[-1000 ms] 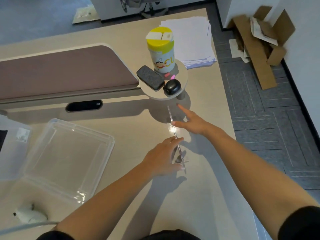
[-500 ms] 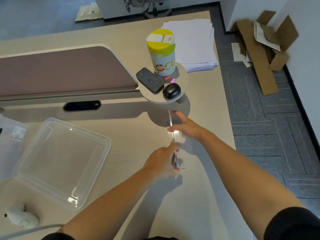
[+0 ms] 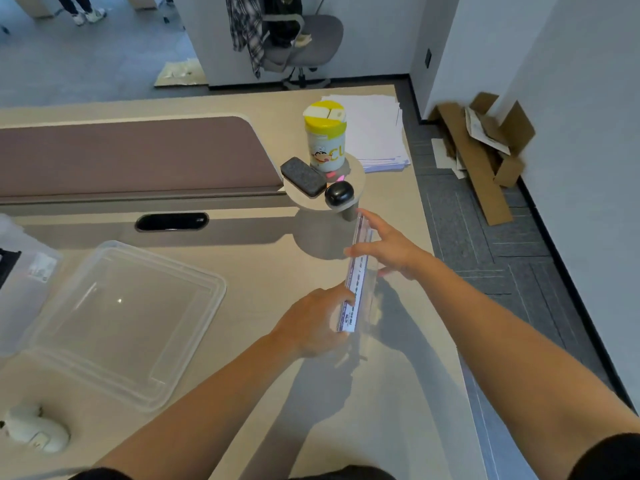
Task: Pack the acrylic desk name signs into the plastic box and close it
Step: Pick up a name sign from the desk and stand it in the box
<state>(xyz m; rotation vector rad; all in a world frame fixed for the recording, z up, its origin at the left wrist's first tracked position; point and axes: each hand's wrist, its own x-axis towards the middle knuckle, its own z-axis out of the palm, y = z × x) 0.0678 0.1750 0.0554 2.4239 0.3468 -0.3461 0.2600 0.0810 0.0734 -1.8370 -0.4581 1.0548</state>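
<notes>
Your left hand (image 3: 311,323) and right hand (image 3: 389,249) pinch the acrylic name sign (image 3: 356,282) at centre-right of the frame, seemingly just above the desk (image 3: 242,445). The open plastic box (image 3: 121,317), lower left, holds nothing.

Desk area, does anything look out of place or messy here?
On the desk, nothing stands out. The only mess is torn cardboard heaped on the floor against the wall, beyond the desk's right edge.

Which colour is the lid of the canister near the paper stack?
Yellow, with pale flaps, the canister lid; head view.
</notes>
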